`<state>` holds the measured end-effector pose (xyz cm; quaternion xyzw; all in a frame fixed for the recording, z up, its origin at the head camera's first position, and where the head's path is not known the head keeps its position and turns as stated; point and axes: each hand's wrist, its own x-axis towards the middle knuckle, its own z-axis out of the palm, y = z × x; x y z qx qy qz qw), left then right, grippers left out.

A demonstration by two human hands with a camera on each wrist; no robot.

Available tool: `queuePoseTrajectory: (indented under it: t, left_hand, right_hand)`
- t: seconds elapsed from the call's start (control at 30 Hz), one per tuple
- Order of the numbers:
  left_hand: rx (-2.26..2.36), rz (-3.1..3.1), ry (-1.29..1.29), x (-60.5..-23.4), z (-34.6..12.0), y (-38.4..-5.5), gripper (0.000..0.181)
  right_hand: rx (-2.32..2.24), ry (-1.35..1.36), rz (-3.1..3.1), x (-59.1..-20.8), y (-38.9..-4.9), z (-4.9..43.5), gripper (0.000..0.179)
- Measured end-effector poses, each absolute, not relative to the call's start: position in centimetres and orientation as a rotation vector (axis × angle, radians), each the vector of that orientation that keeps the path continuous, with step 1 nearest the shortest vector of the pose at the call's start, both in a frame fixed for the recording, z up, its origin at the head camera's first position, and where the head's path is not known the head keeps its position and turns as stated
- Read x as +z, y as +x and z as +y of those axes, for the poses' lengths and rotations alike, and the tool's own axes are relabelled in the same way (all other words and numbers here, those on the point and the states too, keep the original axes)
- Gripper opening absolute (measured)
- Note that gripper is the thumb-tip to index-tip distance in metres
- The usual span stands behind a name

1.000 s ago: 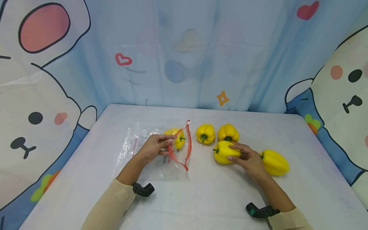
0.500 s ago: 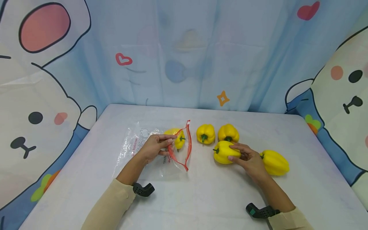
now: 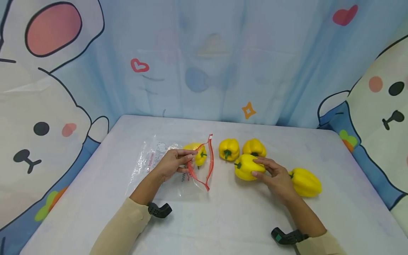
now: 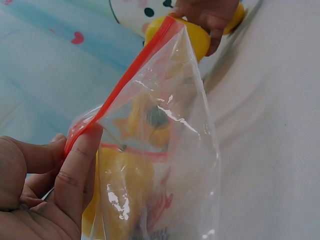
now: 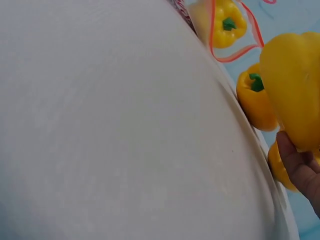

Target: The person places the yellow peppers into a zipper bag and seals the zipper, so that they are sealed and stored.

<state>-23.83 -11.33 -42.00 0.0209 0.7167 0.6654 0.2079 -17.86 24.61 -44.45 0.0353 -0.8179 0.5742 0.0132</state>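
My left hand (image 3: 173, 164) pinches the red-edged rim of a clear zip bag (image 4: 185, 125), whose mouth gapes toward the right. Inside the bag lies one yellow bell pepper (image 4: 122, 185), its green stem facing the opening. With fingers and thumb, my right hand (image 3: 275, 177) grips another yellow bell pepper (image 5: 295, 85) by its blunt end, stem pointing left at the bag. In the right wrist view only part of that hand shows, at the right edge.
Two yellow bell peppers, a left one (image 3: 228, 149) and a right one (image 3: 254, 147), stand behind the held pepper. Another yellow pepper (image 3: 306, 182) lies right of my right hand. A white cloth covers the table (image 3: 223, 226); a blue printed curtain (image 3: 204, 71) hangs behind it.
My right hand has shifted the pepper slightly left and up toward the bag. The left hand keeps its pinch on the bag rim. The head view has tilted a little.
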Motion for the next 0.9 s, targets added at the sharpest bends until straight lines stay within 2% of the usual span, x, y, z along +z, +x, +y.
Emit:
queuePoseTrajectory:
  t: [0.63,0.9]
  left_hand:
    - [1.854,1.999,0.099,-42.3,-11.2,-23.9,0.028]
    - [1.862,1.993,0.086,-42.3,-11.3,-23.9,0.028]
  right_hand:
    - [1.772,0.178,-2.529,-42.3,-18.8,19.9,0.047]
    - [1.754,0.08,-2.584,-42.4,-19.4,17.1,0.046]
